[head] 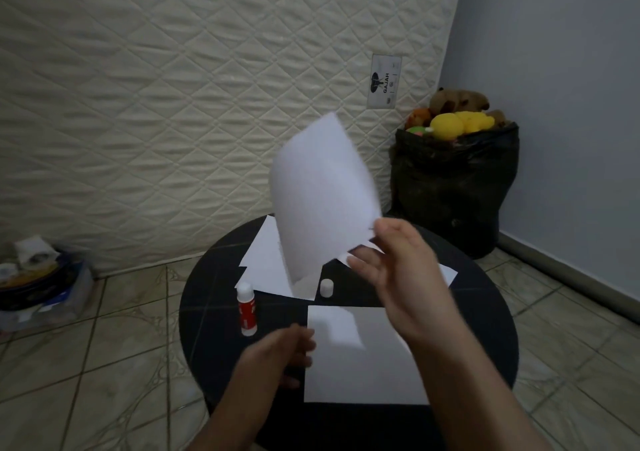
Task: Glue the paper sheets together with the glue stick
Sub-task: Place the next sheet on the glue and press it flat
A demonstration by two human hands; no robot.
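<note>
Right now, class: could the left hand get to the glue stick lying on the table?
Probably yes. The left hand is empty and hovers just right of the glue stick, with only bare table between them.

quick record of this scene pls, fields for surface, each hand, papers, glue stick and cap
surface: round black table on a tiled floor
right hand: right hand pinches a corner of the lifted sheet, raised above the table
left hand: left hand at the left edge of the flat sheet, holding nothing clearly
other papers: loose sheets at the far side
glue stick: glue stick lying uncapped, left of the flat sheet
cap: white cap standing apart, between the paper piles
</note>
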